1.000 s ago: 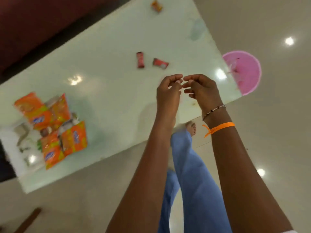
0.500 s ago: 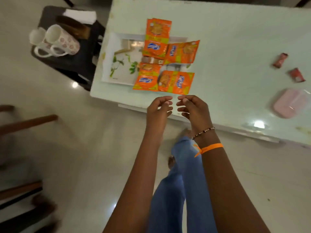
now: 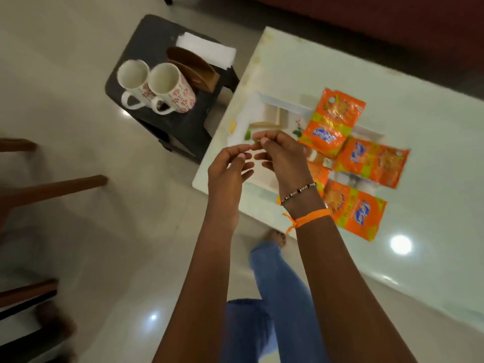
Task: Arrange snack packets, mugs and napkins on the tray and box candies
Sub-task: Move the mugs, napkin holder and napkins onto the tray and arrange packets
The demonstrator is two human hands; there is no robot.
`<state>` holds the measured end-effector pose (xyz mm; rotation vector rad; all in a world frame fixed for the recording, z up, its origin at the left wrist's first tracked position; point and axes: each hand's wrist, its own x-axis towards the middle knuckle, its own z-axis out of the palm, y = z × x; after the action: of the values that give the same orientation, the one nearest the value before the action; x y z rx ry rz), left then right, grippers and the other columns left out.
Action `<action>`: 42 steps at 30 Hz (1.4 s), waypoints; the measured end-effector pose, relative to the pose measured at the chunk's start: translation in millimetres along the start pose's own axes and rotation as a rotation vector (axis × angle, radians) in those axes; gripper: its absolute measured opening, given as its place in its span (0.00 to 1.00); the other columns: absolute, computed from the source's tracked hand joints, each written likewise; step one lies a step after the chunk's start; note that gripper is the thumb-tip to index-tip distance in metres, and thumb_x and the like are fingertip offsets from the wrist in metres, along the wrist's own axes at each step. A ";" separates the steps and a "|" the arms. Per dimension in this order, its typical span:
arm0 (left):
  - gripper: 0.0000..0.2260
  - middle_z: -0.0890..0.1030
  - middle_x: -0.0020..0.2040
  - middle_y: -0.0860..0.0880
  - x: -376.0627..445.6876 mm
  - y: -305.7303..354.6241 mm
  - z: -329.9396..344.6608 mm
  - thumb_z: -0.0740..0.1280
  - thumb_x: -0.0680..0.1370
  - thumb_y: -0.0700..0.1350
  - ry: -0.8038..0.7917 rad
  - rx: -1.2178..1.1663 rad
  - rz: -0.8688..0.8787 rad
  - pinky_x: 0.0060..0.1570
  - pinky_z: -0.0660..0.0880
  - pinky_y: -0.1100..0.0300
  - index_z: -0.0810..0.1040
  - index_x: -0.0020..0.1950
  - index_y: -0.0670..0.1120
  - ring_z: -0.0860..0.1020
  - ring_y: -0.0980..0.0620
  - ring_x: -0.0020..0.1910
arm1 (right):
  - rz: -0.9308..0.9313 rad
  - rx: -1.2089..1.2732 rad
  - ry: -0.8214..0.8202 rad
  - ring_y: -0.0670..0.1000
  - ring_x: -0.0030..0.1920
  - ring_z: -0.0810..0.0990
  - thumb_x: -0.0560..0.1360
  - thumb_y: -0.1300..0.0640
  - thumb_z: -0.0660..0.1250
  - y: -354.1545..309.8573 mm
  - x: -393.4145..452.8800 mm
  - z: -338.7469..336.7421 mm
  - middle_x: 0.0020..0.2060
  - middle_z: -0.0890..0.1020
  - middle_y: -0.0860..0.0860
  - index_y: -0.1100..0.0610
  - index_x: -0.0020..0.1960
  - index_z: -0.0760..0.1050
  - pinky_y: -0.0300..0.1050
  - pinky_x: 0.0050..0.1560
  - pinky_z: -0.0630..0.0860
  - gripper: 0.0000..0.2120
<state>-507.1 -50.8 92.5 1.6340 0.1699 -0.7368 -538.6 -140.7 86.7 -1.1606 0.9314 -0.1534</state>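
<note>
Since a moment ago your view has swung left, so the stool with the mugs now sits closer to centre, and your hands have risen over the tray's near corner. Your left hand (image 3: 230, 166) is loosely open and empty, fingers spread; your right hand (image 3: 277, 155) is curled with fingertips pinched near the left's, though whether it holds anything I cannot tell. Just beyond them lies the white floral tray (image 3: 264, 106) on the table (image 3: 432, 231), with orange snack packets (image 3: 366, 161) overlapping its right half. Two floral mugs (image 3: 157, 87) stand side by side on the dark stool (image 3: 183, 121), napkins (image 3: 207, 52) behind them. Next, probably take each mug by its handle, and set both on the tray's bare left part.
</note>
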 end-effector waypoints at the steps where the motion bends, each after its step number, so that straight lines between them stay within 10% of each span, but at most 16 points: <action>1: 0.09 0.79 0.48 0.46 10.8 6.8 -6.2 0.59 0.78 0.36 0.021 -0.010 0.006 0.45 0.77 0.64 0.77 0.49 0.44 0.78 0.53 0.42 | 0.005 -0.007 -0.023 0.45 0.34 0.75 0.76 0.64 0.58 -3.6 8.1 9.8 0.35 0.78 0.48 0.50 0.39 0.75 0.35 0.35 0.69 0.14; 22: 0.11 0.77 0.40 0.50 244.3 68.0 -209.3 0.60 0.76 0.38 0.300 0.006 -0.183 0.37 0.74 0.66 0.71 0.57 0.48 0.75 0.56 0.35 | 0.369 -0.137 -0.067 0.46 0.25 0.69 0.78 0.63 0.55 13.7 147.9 253.2 0.32 0.76 0.51 0.62 0.62 0.69 0.35 0.28 0.65 0.14; 27: 0.12 0.75 0.45 0.48 281.9 63.1 -245.7 0.60 0.79 0.53 0.179 0.588 -0.102 0.45 0.70 0.57 0.77 0.53 0.46 0.73 0.53 0.42 | 0.401 -0.270 0.019 0.40 0.20 0.70 0.77 0.57 0.60 28.6 171.0 276.1 0.28 0.75 0.50 0.59 0.56 0.75 0.36 0.26 0.65 0.10; 32: 0.13 0.80 0.56 0.41 303.6 71.7 -251.1 0.61 0.80 0.48 -0.177 0.713 -0.014 0.62 0.70 0.50 0.81 0.55 0.43 0.76 0.46 0.57 | 0.341 -0.372 0.077 0.47 0.29 0.67 0.77 0.52 0.60 28.6 184.1 280.9 0.25 0.70 0.48 0.52 0.28 0.74 0.42 0.36 0.65 0.19; 42: 0.09 0.80 0.43 0.50 288.9 66.3 -240.9 0.62 0.79 0.46 -0.199 0.589 0.021 0.40 0.69 0.77 0.79 0.43 0.43 0.75 0.61 0.41 | 0.174 -0.503 0.300 0.55 0.41 0.71 0.79 0.52 0.55 20.8 153.2 262.3 0.37 0.75 0.54 0.53 0.30 0.67 0.45 0.41 0.63 0.19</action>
<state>-159.7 74.4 -5.0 2.0947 -0.2296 -0.9882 -266.9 -28.4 7.7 -1.5348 1.3828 0.0558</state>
